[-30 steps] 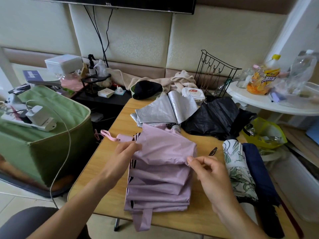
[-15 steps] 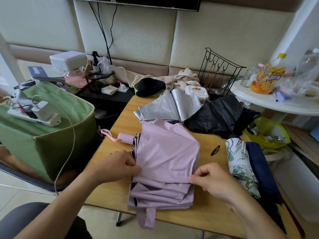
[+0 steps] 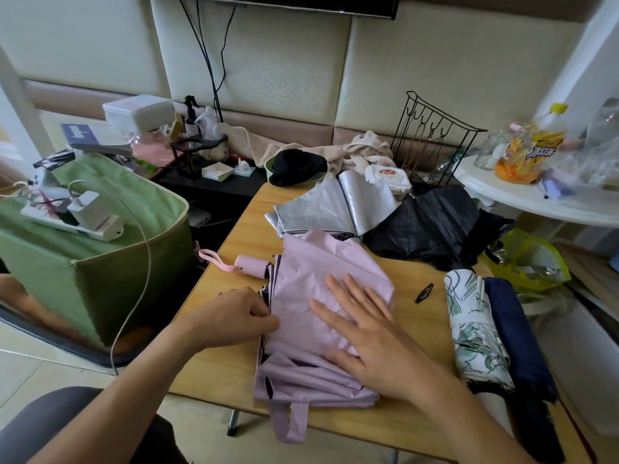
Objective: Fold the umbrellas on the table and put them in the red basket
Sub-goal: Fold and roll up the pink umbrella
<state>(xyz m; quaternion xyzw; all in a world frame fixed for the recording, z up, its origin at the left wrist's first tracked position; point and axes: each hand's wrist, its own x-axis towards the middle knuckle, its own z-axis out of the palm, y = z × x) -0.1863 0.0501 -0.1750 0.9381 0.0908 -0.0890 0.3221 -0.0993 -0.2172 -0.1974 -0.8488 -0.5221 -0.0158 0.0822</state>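
A pink umbrella [image 3: 301, 293] lies collapsed on the wooden table [image 3: 221, 266], its canopy layered in flat pleats and its handle pointing left. My left hand [image 3: 234, 316] pinches the pleats at the canopy's left edge. My right hand [image 3: 365, 326] lies flat with straight fingers on top of the pink fabric. Behind it sit a silver umbrella [image 3: 328, 209] and a black umbrella [image 3: 435, 226], both loose. At the right lie a rolled white floral umbrella [image 3: 475, 329] and a navy umbrella [image 3: 519, 336]. No red basket is in view.
A green fabric bin [image 3: 100, 262] with a power strip on it stands left of the table. A black clip [image 3: 424, 292] lies on the table. A wire rack [image 3: 432, 142], a wipes pack [image 3: 388, 175] and a white round table [image 3: 536, 195] with bottles stand behind and right.
My right hand let go of the pink fold it pinched and now lies flat on the canopy. The lifted panel has been laid down. My left hand moved down the left edge.
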